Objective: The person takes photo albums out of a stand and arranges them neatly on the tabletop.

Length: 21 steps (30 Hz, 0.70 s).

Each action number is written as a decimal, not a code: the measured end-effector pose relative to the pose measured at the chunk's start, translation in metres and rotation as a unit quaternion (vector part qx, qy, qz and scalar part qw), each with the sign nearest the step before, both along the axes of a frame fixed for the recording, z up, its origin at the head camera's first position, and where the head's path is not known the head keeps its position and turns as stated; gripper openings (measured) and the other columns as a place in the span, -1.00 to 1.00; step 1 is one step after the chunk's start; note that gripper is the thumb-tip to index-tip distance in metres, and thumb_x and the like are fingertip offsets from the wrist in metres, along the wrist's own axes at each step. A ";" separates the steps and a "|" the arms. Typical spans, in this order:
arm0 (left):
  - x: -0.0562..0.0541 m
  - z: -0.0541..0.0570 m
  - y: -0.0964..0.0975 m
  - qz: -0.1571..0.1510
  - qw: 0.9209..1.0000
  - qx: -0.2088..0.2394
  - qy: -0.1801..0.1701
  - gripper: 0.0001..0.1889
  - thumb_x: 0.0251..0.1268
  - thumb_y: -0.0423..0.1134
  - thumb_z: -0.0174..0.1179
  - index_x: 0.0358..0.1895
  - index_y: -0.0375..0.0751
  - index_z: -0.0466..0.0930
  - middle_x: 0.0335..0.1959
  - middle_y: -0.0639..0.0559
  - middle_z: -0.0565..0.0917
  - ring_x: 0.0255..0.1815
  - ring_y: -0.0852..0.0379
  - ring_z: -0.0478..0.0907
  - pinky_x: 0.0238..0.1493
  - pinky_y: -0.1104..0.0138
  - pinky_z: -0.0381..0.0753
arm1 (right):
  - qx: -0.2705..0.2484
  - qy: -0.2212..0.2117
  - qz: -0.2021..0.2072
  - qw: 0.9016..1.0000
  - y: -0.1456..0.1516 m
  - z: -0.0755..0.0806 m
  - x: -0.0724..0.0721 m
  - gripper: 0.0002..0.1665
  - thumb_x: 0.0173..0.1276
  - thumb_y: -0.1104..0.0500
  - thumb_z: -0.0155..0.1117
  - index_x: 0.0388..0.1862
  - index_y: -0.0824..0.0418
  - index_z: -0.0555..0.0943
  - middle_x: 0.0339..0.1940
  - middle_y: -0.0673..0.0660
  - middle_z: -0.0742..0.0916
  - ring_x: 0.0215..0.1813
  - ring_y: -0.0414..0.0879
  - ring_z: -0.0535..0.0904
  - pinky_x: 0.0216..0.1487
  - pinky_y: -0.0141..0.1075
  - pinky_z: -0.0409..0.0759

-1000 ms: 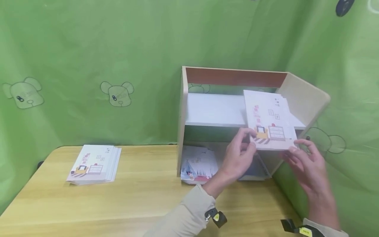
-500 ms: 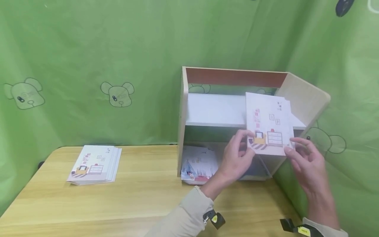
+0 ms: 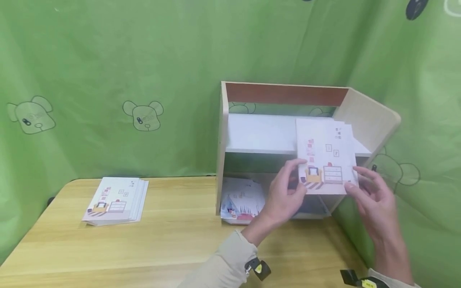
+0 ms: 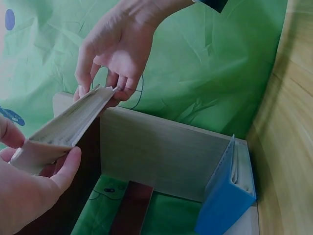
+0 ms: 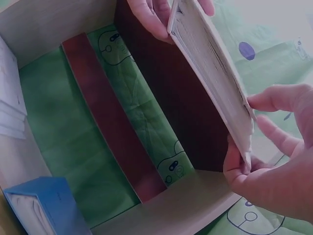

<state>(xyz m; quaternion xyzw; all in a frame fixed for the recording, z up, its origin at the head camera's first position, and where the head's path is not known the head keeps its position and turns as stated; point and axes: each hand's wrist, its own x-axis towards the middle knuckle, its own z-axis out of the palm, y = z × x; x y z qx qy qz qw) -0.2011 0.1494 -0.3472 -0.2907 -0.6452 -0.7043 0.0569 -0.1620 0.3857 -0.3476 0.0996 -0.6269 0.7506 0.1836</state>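
Holding a printed booklet stack point(image 3: 325, 158) by both lower corners, before a wooden shelf unit point(image 3: 221, 160).
Left hand point(image 3: 282, 196): thumb and fingers pinching the stack's lower left corner; right hand point(image 3: 378, 204): thumb and fingers pinching its lower right edge; booklet stack: cover facing the wearer, armchair and drawer-chest print at the foot, edges slightly uneven at upper right, overlapping the white upper board point(image 3: 261, 132) in the head view, contact with it impossible to tell; picture booklets point(image 3: 241, 202): lower compartment, left side; blue folder point(image 4: 227, 191): lower compartment, right side, upright; second booklet stack point(image 3: 109, 200): lying on the wood-grain table point(image 3: 162, 248), well apart to the left, same cover print; green curtain point(image 3: 144, 60): behind, bear-head outlines.
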 end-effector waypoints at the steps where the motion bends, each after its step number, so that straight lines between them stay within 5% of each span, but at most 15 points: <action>1: 0.000 0.000 0.000 -0.002 1.000 0.001 0.002 -0.37 0.34 -0.47 0.05 0.41 0.19 0.38 0.34 0.14 0.48 0.21 0.19 0.54 -0.05 0.49 0.68 | -0.003 -0.001 -0.004 1.000 0.000 0.001 0.000 -0.37 0.43 0.60 0.08 0.44 0.29 0.40 0.23 0.10 0.61 0.12 -0.16 0.68 0.15 -0.42 0.60; 8: 0.003 -0.006 0.000 -0.026 1.000 0.010 -0.005 -0.38 0.40 -0.48 0.03 0.41 0.22 0.35 0.35 0.11 0.49 0.21 0.25 0.54 -0.04 0.47 0.68 | 0.039 -0.030 -0.038 0.998 0.002 0.002 0.008 -0.27 0.38 0.55 0.23 0.49 0.22 0.39 0.31 0.00 0.53 0.20 -0.25 0.60 0.17 -0.48 0.57; 21: 0.005 -0.024 -0.009 -0.018 0.999 0.039 0.001 -0.36 0.36 -0.56 0.03 0.36 0.21 0.39 0.21 0.10 0.55 0.02 0.24 0.60 -0.26 0.33 0.79 | 0.084 -0.020 -0.030 0.996 -0.009 -0.006 0.012 -0.26 0.37 0.56 0.24 0.49 0.24 0.39 0.32 0.03 0.52 0.22 -0.23 0.59 0.18 -0.47 0.57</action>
